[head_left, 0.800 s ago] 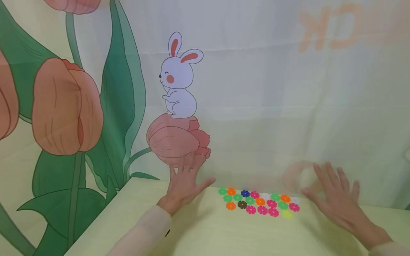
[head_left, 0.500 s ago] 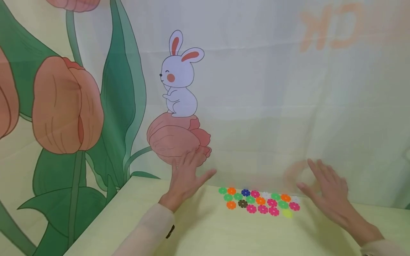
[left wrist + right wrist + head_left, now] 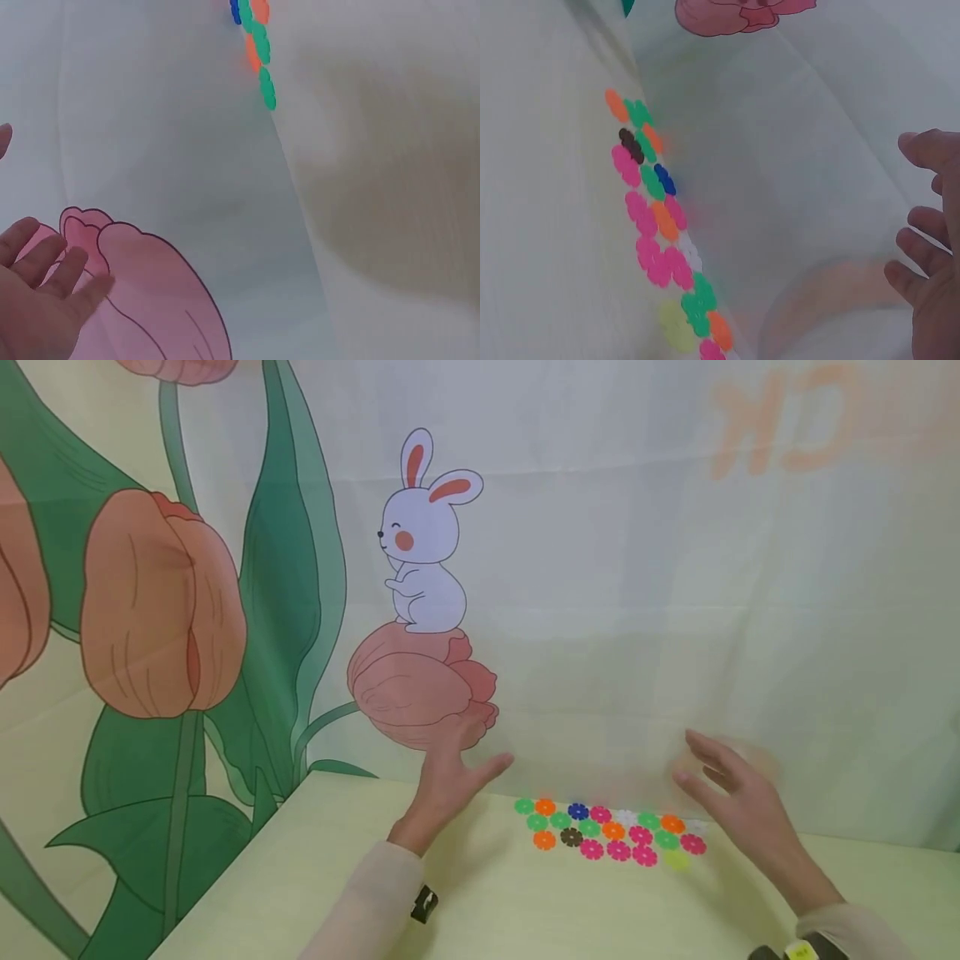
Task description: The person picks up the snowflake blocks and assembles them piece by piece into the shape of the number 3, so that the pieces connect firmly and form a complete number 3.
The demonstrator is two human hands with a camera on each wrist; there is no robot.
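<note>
A patch of small flat plastic flower discs [image 3: 609, 832], scallop-edged and coloured green, orange, pink, blue, brown, white and yellow, lies on the pale yellow-green table [image 3: 300, 893] close to its far edge. The discs touch one another in about three rows, and the patch's long axis runs left to right along that far edge. The left hand [image 3: 448, 774] is raised just left of the patch, palm facing the discs, fingers straight and a little apart, holding nothing. The right hand [image 3: 738, 806] is raised just right of the patch with its fingers loosely spread and also empty. Neither hand touches the discs. Bare tabletop runs from the patch toward the near edge and toward the far left corner. Behind the table hangs a smooth printed backdrop [image 3: 637, 568] with a white rabbit [image 3: 423, 547] sitting on a pink tulip [image 3: 416, 685].
</note>
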